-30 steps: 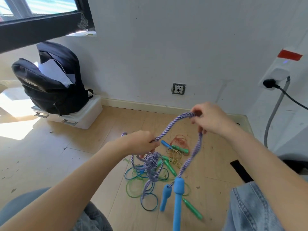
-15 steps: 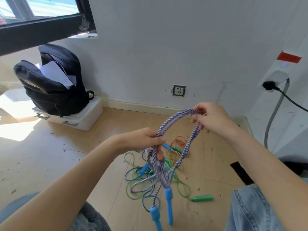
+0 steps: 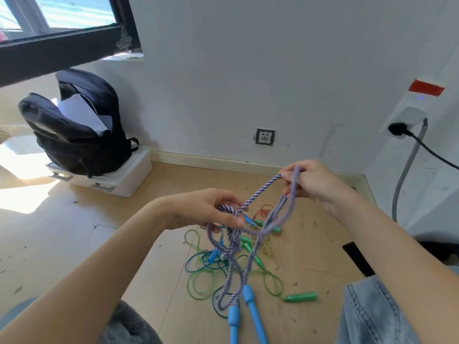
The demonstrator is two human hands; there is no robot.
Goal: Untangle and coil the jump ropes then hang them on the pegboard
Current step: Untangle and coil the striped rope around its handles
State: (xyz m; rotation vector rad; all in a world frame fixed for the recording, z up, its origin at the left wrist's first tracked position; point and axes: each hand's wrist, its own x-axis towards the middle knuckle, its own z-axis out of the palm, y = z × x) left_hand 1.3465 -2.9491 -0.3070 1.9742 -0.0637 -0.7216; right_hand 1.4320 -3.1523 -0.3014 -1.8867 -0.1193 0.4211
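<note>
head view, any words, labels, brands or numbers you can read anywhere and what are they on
No text can be read.
backpack: a small pale patch on its front pocket, too blurred to read.
wall socket: no legible marking.
white unit on the right wall: a plain red strip with no letters showing.
blue handles of the purple-and-white rope: no print visible.

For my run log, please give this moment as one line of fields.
stage: coiling | left hand: grips purple braided rope | right hand: pinches rope loop | blue handles: hanging | other ropes: tangled on floor
</note>
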